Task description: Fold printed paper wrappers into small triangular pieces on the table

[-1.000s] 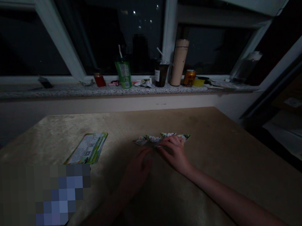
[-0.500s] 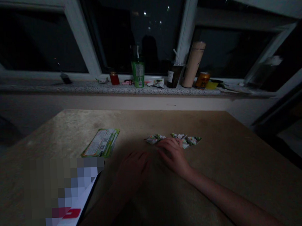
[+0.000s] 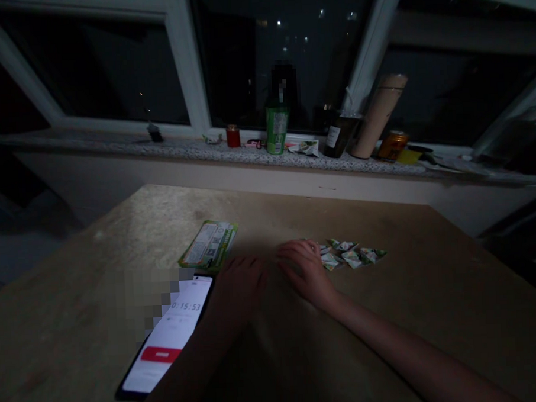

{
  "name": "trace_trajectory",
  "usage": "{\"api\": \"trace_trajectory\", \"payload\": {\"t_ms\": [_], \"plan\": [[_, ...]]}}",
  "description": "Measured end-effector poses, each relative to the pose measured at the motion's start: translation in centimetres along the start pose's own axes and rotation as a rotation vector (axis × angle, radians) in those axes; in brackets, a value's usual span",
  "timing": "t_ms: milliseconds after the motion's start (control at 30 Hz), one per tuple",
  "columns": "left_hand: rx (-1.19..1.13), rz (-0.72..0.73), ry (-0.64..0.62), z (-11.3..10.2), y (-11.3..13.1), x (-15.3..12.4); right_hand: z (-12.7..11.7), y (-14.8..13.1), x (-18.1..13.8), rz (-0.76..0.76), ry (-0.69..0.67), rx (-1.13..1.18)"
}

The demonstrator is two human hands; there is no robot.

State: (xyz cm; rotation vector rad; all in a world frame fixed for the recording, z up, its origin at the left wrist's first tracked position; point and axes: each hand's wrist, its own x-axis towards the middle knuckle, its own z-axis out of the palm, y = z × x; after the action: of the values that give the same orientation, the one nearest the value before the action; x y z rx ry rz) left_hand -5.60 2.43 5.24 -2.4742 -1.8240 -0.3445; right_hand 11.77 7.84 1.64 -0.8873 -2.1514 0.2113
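My right hand [image 3: 304, 267] rests palm down on the table, its fingers stretched out and the thumb apart. Right beside it lies a group of small folded paper triangles [image 3: 353, 256], printed green and white. The hand partly covers the left end of the group. My left hand [image 3: 240, 282] is in deep shadow, flat on the wood with fingers extended and nothing visible in it. Close to its left are a green and white printed packet [image 3: 210, 245] and a lit phone [image 3: 171, 335] showing a timer. My left forearm hides the phone's lower right part.
The wooden table [image 3: 410, 319] ends at a wall below a granite sill [image 3: 181, 148]. On the sill stand a red jar [image 3: 232, 136], a green cup [image 3: 277, 129], a dark cup [image 3: 338, 135], a tall beige flask [image 3: 380, 116] and an orange can [image 3: 393, 146].
My view has swung left, so the table and sill appear farther right. Both hands have shifted left over the table, and more of the paper triangles and the phone now show.
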Motion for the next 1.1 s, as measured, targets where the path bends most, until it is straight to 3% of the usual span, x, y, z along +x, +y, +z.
{"api": "trace_trajectory", "payload": {"t_ms": [533, 867, 1100], "plan": [[-0.038, -0.036, 0.021, -1.0, -5.9, -1.6, 4.2, -1.6, 2.9, -0.085, -0.093, 0.076], [0.052, -0.216, 0.04, -0.5, -8.2, -2.6, 8.8, -2.3, 4.8, -0.16, -0.142, 0.093], [0.03, -0.256, -0.008, 0.0, -8.3, -3.2, 10.1, -2.4, 5.6, -0.233, -0.229, 0.097]]}}
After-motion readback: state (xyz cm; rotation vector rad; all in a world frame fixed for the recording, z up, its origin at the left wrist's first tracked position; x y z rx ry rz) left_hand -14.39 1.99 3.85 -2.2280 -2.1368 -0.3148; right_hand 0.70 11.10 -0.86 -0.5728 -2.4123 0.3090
